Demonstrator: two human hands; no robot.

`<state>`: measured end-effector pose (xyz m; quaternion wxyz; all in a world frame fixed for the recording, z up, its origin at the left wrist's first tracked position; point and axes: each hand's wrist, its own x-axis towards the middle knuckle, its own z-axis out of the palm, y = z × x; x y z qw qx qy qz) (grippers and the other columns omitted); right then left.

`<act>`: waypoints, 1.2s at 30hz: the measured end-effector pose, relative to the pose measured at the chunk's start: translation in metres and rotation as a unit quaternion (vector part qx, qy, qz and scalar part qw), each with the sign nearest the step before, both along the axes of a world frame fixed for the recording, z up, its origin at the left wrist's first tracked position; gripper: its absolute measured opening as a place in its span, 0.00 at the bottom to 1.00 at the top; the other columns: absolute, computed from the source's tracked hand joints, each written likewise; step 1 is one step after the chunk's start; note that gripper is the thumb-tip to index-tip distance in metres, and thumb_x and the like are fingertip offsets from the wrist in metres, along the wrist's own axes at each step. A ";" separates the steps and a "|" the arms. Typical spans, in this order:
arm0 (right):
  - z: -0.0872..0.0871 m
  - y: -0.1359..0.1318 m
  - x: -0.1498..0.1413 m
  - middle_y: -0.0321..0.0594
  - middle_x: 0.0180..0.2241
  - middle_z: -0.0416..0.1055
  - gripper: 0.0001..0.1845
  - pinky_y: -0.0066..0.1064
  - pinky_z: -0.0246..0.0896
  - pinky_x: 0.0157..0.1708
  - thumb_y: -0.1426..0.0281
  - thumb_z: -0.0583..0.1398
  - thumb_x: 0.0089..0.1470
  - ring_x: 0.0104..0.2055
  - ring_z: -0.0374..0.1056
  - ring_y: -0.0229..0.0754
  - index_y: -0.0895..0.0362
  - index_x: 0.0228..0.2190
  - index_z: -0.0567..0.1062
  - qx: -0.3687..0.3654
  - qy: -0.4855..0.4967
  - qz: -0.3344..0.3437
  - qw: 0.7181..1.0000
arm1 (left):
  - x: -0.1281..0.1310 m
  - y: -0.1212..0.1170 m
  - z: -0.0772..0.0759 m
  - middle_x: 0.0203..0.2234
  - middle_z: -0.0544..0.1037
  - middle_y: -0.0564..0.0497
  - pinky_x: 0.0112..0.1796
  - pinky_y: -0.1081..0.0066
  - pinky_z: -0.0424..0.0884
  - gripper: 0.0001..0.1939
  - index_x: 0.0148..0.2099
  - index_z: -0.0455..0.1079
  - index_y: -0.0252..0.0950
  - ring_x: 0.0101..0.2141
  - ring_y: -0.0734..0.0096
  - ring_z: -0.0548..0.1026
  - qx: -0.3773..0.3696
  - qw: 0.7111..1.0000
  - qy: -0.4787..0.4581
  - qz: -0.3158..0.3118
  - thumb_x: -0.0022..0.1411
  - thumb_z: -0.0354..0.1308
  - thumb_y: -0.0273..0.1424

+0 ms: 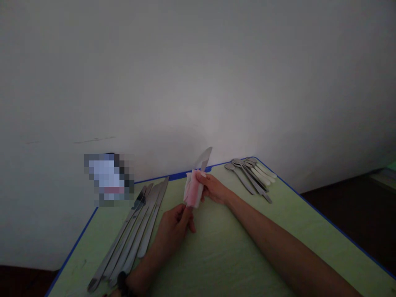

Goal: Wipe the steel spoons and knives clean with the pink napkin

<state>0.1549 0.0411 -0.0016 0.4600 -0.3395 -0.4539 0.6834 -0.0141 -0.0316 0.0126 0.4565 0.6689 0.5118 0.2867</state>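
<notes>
Knife (206, 158) points toward the counter's (216, 255) far side; your left hand (177, 220) looks closed on its lower end, your right hand (210, 185) pinches a cloth (194, 187) around it. You're apparently wiping; the next stroke calls for care.

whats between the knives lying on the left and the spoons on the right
In the head view, the left hand and right hand are there, holding a knife with a pink-and-white cloth or tissue about it.
</notes>
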 end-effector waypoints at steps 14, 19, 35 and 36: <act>0.006 -0.007 0.000 0.38 0.28 0.75 0.18 0.30 0.64 0.36 0.61 0.69 0.38 0.30 0.70 0.37 0.61 0.28 0.76 -0.019 -0.014 0.101 0.995 | -0.003 0.001 -0.003 0.15 0.71 0.55 0.20 0.74 0.58 0.18 0.26 0.62 0.38 0.16 0.73 0.64 0.021 0.999 0.019 -0.015 0.62 0.46 0.43; 0.003 -0.005 -0.003 0.39 0.29 0.75 0.21 0.31 0.65 0.36 0.61 0.70 0.36 0.31 0.70 0.37 0.61 0.31 0.76 -0.048 0.035 0.039 0.997 | -0.002 0.000 -0.001 0.18 0.73 0.55 0.23 0.74 0.60 0.13 0.32 0.63 0.37 0.19 0.71 0.68 0.041 0.998 0.021 -0.038 0.62 0.49 0.41; 0.012 -0.009 0.002 0.39 0.32 0.76 0.25 0.32 0.63 0.40 0.58 0.69 0.35 0.34 0.69 0.39 0.59 0.36 0.77 0.060 -0.063 0.093 0.992 | 0.002 0.000 0.002 0.18 0.77 0.51 0.24 0.71 0.61 0.20 0.32 0.70 0.35 0.22 0.64 0.73 0.046 0.998 0.033 0.009 0.64 0.44 0.42; 0.013 -0.009 0.002 0.38 0.32 0.76 0.25 0.33 0.63 0.41 0.58 0.70 0.35 0.35 0.70 0.39 0.58 0.36 0.77 0.071 -0.069 0.102 0.990 | 0.001 0.000 0.001 0.18 0.77 0.51 0.24 0.72 0.60 0.20 0.32 0.70 0.36 0.23 0.64 0.74 0.047 0.998 0.027 0.011 0.65 0.43 0.42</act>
